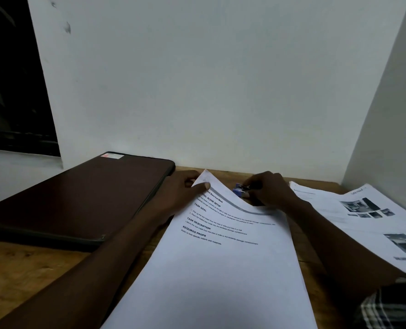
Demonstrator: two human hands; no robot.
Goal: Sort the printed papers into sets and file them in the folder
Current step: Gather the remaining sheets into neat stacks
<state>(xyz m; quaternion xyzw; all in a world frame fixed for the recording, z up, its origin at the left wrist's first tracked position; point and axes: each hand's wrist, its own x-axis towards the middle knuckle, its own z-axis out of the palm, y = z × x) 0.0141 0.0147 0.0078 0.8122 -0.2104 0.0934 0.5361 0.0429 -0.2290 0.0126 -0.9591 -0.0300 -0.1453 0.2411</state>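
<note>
1. The bench is bare wood, pushed up against a white wall, and everything for the task lies on it.
2. The folder, dark brown and closed, lies flat on the left, just beside the left hand. Whether anything is filed inside cannot be seen.
3. The centre set of printed sheets lies in front of the person, with its far left corner lifted and curling. Judging by this, the step in hand is fastening one sorted set together.
4. The loose stack of printed pages with photos lies fanned on the right, apart from the centre set and seemingly unsorted.
5. Of the two hands, the left hand pinches the lifted corner of the centre set, thumb on top.
6. The right hand has its fingers curled round the blue fastener at the set's far edge.
7. The blue fastener is small, and I cannot tell whether it is a clip or a mini stapler. The next move calls for squaring the corner, bringing the fastener onto it, then opening the folder.
</note>
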